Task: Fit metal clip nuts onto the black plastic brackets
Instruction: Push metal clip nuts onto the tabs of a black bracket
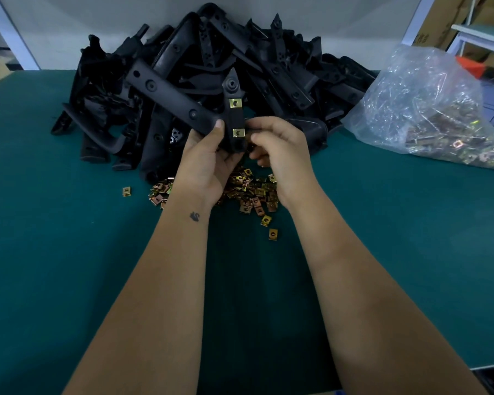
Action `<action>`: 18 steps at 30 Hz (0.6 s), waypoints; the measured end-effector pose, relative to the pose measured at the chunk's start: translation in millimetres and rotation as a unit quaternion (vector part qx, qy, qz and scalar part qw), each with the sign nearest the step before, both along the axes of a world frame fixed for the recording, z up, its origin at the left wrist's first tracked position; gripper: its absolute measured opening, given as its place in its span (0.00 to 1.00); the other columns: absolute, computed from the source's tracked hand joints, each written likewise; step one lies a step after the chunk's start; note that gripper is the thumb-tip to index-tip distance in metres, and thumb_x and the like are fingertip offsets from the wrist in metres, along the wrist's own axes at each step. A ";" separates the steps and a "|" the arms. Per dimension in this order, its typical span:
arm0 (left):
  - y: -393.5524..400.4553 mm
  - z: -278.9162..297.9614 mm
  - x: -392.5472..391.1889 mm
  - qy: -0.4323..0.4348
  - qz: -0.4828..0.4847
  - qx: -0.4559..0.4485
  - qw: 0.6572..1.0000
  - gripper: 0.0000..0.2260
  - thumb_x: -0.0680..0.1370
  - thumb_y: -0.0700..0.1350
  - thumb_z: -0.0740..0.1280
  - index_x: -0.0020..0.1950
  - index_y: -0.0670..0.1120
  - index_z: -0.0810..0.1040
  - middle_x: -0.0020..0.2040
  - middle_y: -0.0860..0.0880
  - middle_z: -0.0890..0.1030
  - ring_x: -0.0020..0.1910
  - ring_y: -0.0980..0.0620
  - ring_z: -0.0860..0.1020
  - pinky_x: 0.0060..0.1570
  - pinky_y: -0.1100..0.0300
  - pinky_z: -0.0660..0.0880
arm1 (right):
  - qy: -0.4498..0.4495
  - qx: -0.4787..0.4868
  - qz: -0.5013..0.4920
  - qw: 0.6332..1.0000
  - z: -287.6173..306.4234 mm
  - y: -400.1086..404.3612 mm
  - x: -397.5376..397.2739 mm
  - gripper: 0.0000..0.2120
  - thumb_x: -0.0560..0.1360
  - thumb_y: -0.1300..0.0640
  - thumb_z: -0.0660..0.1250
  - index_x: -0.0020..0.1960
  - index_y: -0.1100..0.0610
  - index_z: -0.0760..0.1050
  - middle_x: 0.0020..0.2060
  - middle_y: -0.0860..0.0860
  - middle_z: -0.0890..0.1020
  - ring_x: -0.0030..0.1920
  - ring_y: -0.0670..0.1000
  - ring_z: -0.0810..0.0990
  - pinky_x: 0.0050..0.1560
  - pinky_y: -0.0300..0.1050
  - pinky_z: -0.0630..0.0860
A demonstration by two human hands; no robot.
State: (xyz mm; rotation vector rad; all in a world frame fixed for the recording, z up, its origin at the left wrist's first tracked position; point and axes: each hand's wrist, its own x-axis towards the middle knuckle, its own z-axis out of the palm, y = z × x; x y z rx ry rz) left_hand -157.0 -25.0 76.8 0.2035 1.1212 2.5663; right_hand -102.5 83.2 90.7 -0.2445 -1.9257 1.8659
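Left hand grips a black bracket upright over the green table, thumb along its left edge; two brass clips sit on its face. Right hand curls its fingers at the bracket's lower right edge; whether they pinch a clip is hidden. Loose clips lie beneath, partly covered by the wrists. Bracket heap behind; clip bag cut off at right.

Green table with black bracket heap, loose clip nuts, clear bag of nuts.
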 end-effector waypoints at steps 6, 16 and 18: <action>4.9 -2.1 -0.8 0.007 0.007 0.031 0.999 0.08 0.84 0.35 0.58 0.59 0.44 0.74 0.52 0.45 0.83 0.52 0.48 0.82 0.55 0.51 0.81 | 0.035 0.212 -0.102 0.971 -8.3 -10.6 -0.4 0.10 0.71 0.51 0.74 0.50 0.50 0.79 0.48 0.45 0.79 0.46 0.39 0.77 0.46 0.31 0.73; 6.8 -2.3 0.5 0.000 -0.009 0.002 1.000 0.08 0.84 0.38 0.60 0.62 0.44 0.73 0.54 0.44 0.83 0.52 0.48 0.82 0.53 0.51 0.81 | 0.077 0.343 -0.184 0.918 -8.2 -13.9 3.1 0.08 0.73 0.52 0.72 0.43 0.57 0.81 0.40 0.46 0.79 0.37 0.46 0.75 0.38 0.46 0.74; 6.8 -1.8 0.8 -0.009 -0.004 -0.016 1.000 0.12 0.83 0.42 0.63 0.66 0.41 0.73 0.58 0.43 0.82 0.55 0.47 0.80 0.58 0.47 0.79 | 0.086 0.345 -0.183 0.917 -6.4 -13.3 4.0 0.08 0.73 0.53 0.72 0.41 0.58 0.81 0.38 0.47 0.79 0.36 0.46 0.75 0.37 0.46 0.74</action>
